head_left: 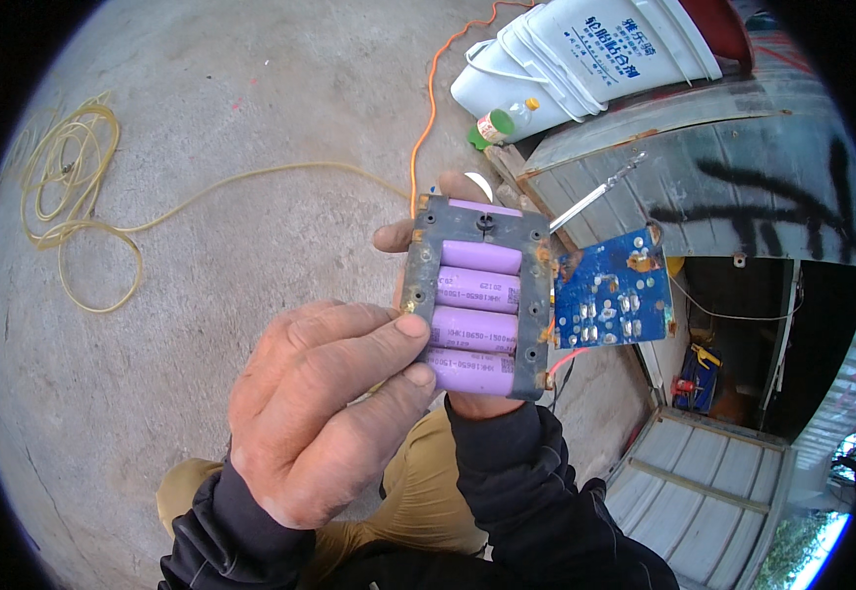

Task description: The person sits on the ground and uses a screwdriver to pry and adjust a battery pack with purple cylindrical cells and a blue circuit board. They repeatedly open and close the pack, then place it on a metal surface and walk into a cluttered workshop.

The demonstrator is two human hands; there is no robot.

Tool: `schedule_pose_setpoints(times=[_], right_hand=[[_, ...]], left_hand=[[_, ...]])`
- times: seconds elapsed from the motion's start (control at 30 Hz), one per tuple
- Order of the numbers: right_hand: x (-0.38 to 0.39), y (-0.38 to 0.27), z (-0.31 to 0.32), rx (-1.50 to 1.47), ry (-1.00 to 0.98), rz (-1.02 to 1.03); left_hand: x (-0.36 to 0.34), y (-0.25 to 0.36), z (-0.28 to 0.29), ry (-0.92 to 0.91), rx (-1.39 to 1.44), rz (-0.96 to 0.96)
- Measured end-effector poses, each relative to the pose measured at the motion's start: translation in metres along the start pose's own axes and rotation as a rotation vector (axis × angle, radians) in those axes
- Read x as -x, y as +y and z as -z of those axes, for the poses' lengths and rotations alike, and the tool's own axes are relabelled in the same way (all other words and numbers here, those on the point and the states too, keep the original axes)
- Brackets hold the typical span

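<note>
A battery pack (476, 320) of several purple cylindrical cells in a black plastic frame is held up in front of me. My left hand (320, 403) pinches its lower left edge, with thumb and finger at the end of a cell. My right hand (487, 405) supports the pack from beneath and behind, mostly hidden by it; fingertips show past the upper left edge. Beside the pack's right side hangs a blue circuit board (610, 305) with solder spots and brown stains. A red wire (568, 360) runs near the board's lower corner.
White buckets (536, 74) lie at the upper right beside a plastic bottle (502, 123). A silver rod (595, 195) sticks out beyond the pack. An orange cord (435, 84) and a yellowish hose (84, 211) cross the concrete. At right stands a metal cabinet (694, 177) with tools inside.
</note>
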State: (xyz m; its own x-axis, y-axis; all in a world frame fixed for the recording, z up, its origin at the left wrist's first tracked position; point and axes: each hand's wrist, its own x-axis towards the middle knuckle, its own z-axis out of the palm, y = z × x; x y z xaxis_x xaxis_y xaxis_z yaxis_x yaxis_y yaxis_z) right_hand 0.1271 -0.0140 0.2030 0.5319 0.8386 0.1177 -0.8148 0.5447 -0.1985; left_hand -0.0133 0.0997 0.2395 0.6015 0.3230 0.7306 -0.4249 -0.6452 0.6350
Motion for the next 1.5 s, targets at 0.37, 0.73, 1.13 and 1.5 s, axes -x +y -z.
schedule_pose_setpoints(times=[0.37, 0.73, 1.13, 1.5], right_hand=[[0.001, -0.002, 0.007, -0.028, -0.068, 0.01], [0.002, -0.004, 0.006, -0.131, -0.127, -0.036], [0.003, -0.008, 0.008, -0.106, -0.127, -0.052], [0.001, -0.007, 0.015, -0.136, -0.175, -0.038]], left_hand=[[-0.001, -0.001, -0.011, 0.014, -0.105, -0.09], [-0.002, 0.005, -0.009, -0.062, -0.142, -0.064], [-0.003, 0.007, -0.011, -0.077, -0.137, -0.051], [-0.003, 0.003, -0.015, -0.039, -0.108, -0.077]])
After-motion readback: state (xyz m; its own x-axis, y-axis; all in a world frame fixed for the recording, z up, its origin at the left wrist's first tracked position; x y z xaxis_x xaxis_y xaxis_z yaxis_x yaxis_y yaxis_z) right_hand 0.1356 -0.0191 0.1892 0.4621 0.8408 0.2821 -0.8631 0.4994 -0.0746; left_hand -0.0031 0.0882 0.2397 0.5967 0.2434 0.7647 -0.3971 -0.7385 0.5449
